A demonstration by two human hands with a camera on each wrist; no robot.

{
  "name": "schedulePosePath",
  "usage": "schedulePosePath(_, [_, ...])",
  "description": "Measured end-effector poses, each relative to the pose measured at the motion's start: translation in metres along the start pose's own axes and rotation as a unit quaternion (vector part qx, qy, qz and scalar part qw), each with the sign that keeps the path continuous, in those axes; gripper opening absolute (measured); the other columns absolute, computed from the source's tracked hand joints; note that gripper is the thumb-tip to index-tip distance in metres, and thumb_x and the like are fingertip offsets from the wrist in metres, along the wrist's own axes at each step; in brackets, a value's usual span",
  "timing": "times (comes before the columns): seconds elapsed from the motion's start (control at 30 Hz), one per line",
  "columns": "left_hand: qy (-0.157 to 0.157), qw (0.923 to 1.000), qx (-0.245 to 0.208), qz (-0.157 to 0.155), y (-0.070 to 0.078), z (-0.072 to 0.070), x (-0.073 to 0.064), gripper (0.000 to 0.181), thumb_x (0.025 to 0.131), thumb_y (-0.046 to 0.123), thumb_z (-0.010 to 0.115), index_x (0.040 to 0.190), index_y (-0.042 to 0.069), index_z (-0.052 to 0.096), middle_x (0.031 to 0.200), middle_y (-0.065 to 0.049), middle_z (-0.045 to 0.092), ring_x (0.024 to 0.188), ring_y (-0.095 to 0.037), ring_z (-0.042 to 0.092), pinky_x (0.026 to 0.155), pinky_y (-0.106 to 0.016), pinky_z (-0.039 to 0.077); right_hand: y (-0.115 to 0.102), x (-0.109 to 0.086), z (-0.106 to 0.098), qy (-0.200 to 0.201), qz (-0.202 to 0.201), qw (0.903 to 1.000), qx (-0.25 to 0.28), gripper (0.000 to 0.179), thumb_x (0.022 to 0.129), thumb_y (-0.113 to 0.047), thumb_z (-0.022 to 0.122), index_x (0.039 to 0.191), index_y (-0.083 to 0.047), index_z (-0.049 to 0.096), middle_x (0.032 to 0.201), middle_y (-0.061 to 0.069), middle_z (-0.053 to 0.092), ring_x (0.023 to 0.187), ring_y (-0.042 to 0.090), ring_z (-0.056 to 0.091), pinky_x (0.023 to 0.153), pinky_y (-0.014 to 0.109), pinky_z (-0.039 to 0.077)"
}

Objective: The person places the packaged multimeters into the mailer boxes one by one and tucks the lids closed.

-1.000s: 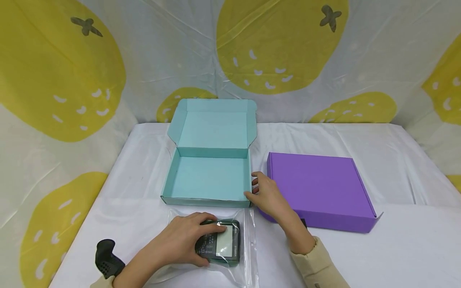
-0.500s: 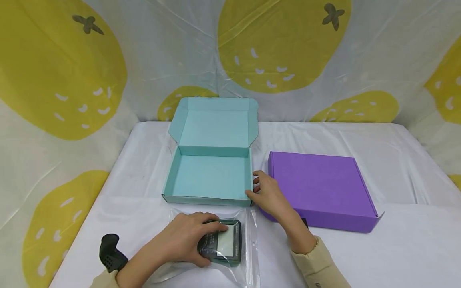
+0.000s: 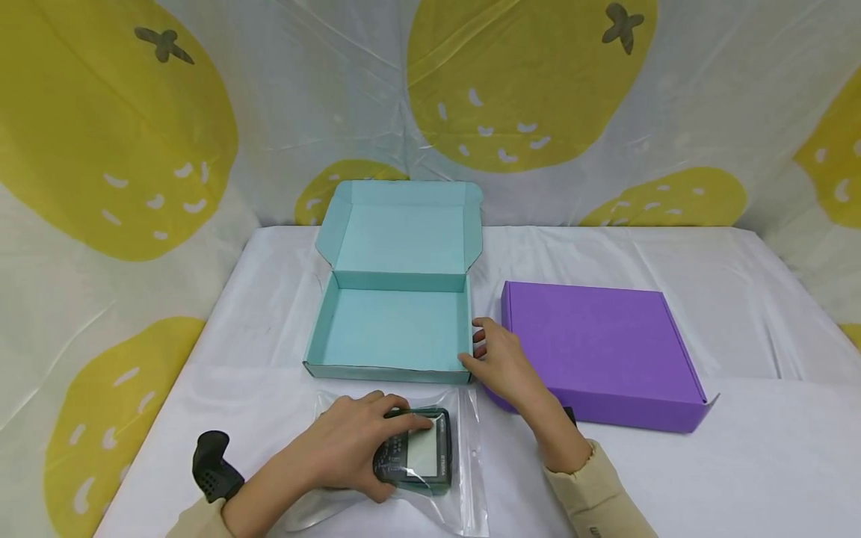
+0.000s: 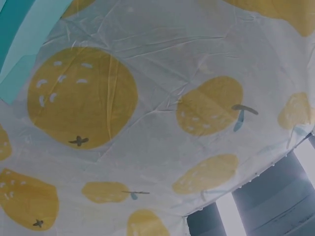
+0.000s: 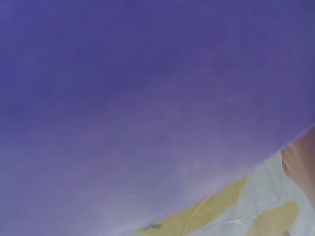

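Observation:
A clear zip bag [image 3: 468,456] lies in front of the teal box, with a dark, calculator-like device [image 3: 422,453] inside it. Over the device's left part, my left hand [image 3: 353,448] grips it through the bag, thumb at the near edge and one finger across the pale screen. Part of the keypad is hidden under that hand. The teal cardboard box [image 3: 393,329] stands with its lid raised and nothing inside. At its right front corner my right hand [image 3: 503,364] pinches the side wall, thumb on the rim and the other fingers outside.
A closed purple box [image 3: 602,344] sits to the right, close beside the right hand, and fills most of the right wrist view. White cloth [image 3: 773,448] covers the table. Behind it hangs a fruit-patterned curtain [image 3: 525,75]. A black wrist device [image 3: 217,471] is on the left wrist.
The left hand has shifted very slightly to the right over the bagged device. The right hand keeps its place on the teal box, and both boxes stay put.

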State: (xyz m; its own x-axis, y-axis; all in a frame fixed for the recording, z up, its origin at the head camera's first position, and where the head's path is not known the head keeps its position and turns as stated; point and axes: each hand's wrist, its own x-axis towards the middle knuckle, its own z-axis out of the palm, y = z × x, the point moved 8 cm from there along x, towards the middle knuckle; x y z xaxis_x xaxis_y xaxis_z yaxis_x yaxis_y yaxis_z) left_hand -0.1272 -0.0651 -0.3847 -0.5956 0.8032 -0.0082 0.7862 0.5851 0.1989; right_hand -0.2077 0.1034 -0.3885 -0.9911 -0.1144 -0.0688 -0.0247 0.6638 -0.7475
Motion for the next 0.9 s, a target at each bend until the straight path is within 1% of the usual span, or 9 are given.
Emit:
schedulePosePath(0.13, [-0.005,1.0000,0.006,-0.002,0.0003,0.0009,0.0004,0.075,0.055,0.054,0.072,0.125,0.039,0.049,0.113,0.007,0.054,0.094,-0.007,0.052,0.056,-0.019,0.036,0.0004,0.0005,-0.0001,0.002,0.000,1.0000,0.000,0.049,0.081,-0.008,0.062,0.124,0.006,0.044,0.105,0.019,0.058,0.087,0.026,0.059,0.073,0.036,0.051])
schedulePosePath(0.27, [0.000,0.9999,0.015,0.003,0.0011,0.0007,0.0004,0.075,0.055,0.055,0.071,0.125,0.039,0.049,0.112,0.006,0.054,0.093,-0.007,0.052,0.055,-0.019,0.035,0.0005,0.0000,-0.0005,0.003,-0.001,1.0000,0.001,0.049,0.080,-0.009,0.062,0.124,0.006,0.044,0.105,0.019,0.058,0.087,0.026,0.060,0.073,0.036,0.051])
schedulePosePath(0.5, [0.011,0.9995,0.022,0.019,0.0033,-0.0004,0.0007,0.073,0.055,0.056,0.070,0.123,0.036,0.051,0.111,0.006,0.055,0.090,-0.007,0.053,0.055,-0.018,0.038,0.0013,-0.0008,-0.0005,0.005,0.004,1.0000,-0.002,0.050,0.080,-0.010,0.062,0.124,0.006,0.045,0.105,0.018,0.058,0.087,0.026,0.060,0.074,0.036,0.051])
schedulePosePath(0.73, [0.034,0.9979,0.040,0.039,0.0065,-0.0017,0.0007,0.072,0.054,0.058,0.069,0.120,0.035,0.053,0.103,0.010,0.055,0.078,-0.005,0.049,0.051,-0.015,0.033,0.0000,-0.0006,-0.0007,0.010,-0.005,0.9999,-0.002,0.047,0.081,-0.008,0.061,0.123,0.007,0.046,0.103,0.018,0.059,0.085,0.025,0.060,0.073,0.036,0.051])
schedulePosePath(0.9, [0.032,0.9975,0.049,0.039,0.0070,-0.0020,-0.0015,0.071,0.055,0.059,0.068,0.120,0.035,0.053,0.103,0.010,0.055,0.076,-0.005,0.049,0.050,-0.015,0.032,-0.0011,-0.0006,-0.0014,0.016,-0.010,0.9998,-0.003,0.047,0.081,-0.008,0.061,0.123,0.007,0.046,0.102,0.018,0.060,0.084,0.024,0.060,0.072,0.036,0.051])
